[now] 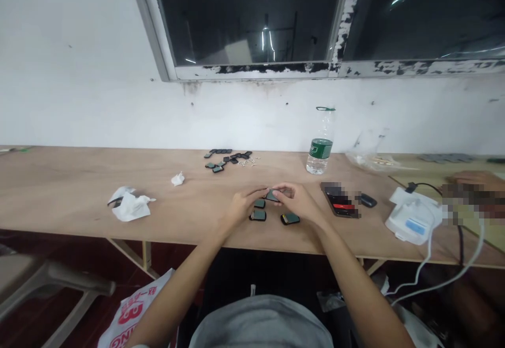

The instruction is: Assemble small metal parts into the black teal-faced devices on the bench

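Between my two hands is a small dark device with a grey screen (272,195), gripped from both sides. My left hand (245,204) has its fingers closed on the left edge. My right hand (294,198) pinches the right side, thumb over the screen. Just below on the wooden table (189,216) lie a similar device (259,204), another one (258,215) under it, and a third (291,218) below my right hand. Farther back is a group of several dark devices (218,167), with small white pieces (248,162) scattered at its right.
A water bottle (320,150) stands at the back. To the right are a phone (340,200), a black mouse-like object (367,200), a white box (412,219) with cables and a person's hand (479,179). Crumpled tissues (132,206) lie left.
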Demonstrator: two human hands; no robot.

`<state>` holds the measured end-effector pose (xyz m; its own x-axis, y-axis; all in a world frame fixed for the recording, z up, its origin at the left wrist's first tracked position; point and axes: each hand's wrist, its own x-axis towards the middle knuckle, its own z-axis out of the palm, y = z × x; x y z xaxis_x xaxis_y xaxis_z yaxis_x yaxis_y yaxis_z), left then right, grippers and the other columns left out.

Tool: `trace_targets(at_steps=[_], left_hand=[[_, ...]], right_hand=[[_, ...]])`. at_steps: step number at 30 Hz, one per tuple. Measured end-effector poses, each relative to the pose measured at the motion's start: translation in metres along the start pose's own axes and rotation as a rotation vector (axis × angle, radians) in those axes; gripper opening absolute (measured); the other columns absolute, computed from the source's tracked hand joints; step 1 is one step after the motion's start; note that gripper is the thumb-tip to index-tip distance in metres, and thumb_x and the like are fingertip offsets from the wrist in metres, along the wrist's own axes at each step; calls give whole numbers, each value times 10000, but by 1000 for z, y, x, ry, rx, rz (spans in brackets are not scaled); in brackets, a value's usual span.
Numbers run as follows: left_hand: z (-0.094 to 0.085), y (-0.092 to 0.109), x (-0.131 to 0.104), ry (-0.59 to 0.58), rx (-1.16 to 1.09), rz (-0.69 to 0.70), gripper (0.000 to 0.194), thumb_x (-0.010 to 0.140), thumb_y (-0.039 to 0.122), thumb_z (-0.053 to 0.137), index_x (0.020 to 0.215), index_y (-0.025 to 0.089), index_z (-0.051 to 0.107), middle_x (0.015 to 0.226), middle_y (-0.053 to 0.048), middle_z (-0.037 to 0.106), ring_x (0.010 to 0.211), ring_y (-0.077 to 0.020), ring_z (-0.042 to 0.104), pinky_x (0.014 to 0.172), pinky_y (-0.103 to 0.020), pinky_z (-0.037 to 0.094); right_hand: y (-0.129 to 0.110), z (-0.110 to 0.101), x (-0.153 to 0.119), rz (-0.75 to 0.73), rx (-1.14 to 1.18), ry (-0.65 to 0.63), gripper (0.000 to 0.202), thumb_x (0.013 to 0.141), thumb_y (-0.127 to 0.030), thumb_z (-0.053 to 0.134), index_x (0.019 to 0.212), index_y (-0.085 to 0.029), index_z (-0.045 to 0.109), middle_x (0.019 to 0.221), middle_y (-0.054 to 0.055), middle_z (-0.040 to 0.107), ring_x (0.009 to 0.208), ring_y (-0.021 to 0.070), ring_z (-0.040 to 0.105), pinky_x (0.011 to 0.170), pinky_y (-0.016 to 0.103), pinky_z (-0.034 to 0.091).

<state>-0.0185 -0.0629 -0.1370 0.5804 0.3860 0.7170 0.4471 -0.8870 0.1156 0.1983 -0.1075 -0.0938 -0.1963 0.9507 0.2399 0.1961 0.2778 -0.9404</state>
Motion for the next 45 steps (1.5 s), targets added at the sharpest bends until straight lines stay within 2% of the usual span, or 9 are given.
trace_targets(at_steps=[6, 11, 20, 23, 29, 35, 37, 41, 45], left_hand=[[0, 2, 2, -31, -39, -11, 344, 992, 188, 486, 1305, 224, 626, 1337, -94, 654, 1151, -223, 678, 976, -376, 580], [-13, -3, 3, -8, -122, -116, 303, 999, 181, 446, 1221, 210, 651, 1251, -76, 703, 1077, -201, 705, 932, -334, 582], [-44, -46, -4, -144, -73, -358, 229, 988, 294, 406, 983, 183, 605, 959, -71, 691, 888, -207, 664, 829, -350, 536], [-44, -61, -13, -231, -88, -420, 157, 913, 269, 492, 996, 182, 594, 916, -55, 675, 837, -208, 650, 788, -346, 536], [-39, -75, -27, -352, -178, -538, 341, 753, 158, 615, 1093, 190, 616, 928, -45, 712, 861, -211, 680, 801, -344, 559], [-36, -79, -30, -384, -188, -565, 259, 758, 202, 642, 1016, 184, 665, 886, -48, 729, 813, -214, 685, 778, -349, 571], [-36, -79, -30, -378, -175, -569, 266, 766, 223, 650, 1027, 185, 677, 916, -49, 735, 817, -213, 688, 771, -341, 572], [-38, -79, -30, -397, -190, -545, 288, 762, 217, 671, 1046, 180, 698, 919, -61, 754, 787, -205, 695, 718, -314, 578], [-41, -79, -29, -386, -215, -510, 282, 777, 274, 699, 1041, 174, 714, 951, -81, 770, 835, -223, 713, 735, -322, 589]], right_hand=[[2, -1, 1, 1, -35, -11, 232, 870, -362, 659, 965, -156, 708, 970, 88, 753, 759, 191, 721, 716, 319, 606], [10, -2, 3, 29, -131, 20, 218, 880, -337, 630, 973, -151, 694, 915, 89, 755, 715, 198, 717, 643, 291, 566], [41, -37, 10, 50, -571, 56, 142, 837, -264, 640, 898, -164, 720, 852, 77, 763, 765, 214, 688, 679, 283, 492], [49, -46, 11, 76, -627, 25, 116, 819, -257, 659, 852, -161, 717, 848, 84, 763, 768, 222, 685, 673, 289, 480], [52, -45, 10, 84, -624, -23, 142, 830, -278, 646, 827, -161, 726, 846, 85, 760, 783, 227, 685, 687, 291, 475], [40, -45, 4, 106, -854, 119, 142, 839, -261, 632, 762, -166, 706, 847, 131, 743, 812, 251, 663, 692, 307, 425], [37, -49, 1, 91, -822, 50, 130, 838, -245, 621, 764, -169, 696, 820, 110, 734, 771, 226, 651, 676, 296, 424], [38, -55, -5, 27, -639, -279, 205, 789, -285, 686, 964, -187, 727, 880, 55, 721, 754, 192, 630, 665, 275, 454], [39, -54, -6, 18, -641, -319, 299, 732, -308, 744, 1010, -199, 758, 831, 31, 678, 717, 188, 601, 632, 279, 444]])
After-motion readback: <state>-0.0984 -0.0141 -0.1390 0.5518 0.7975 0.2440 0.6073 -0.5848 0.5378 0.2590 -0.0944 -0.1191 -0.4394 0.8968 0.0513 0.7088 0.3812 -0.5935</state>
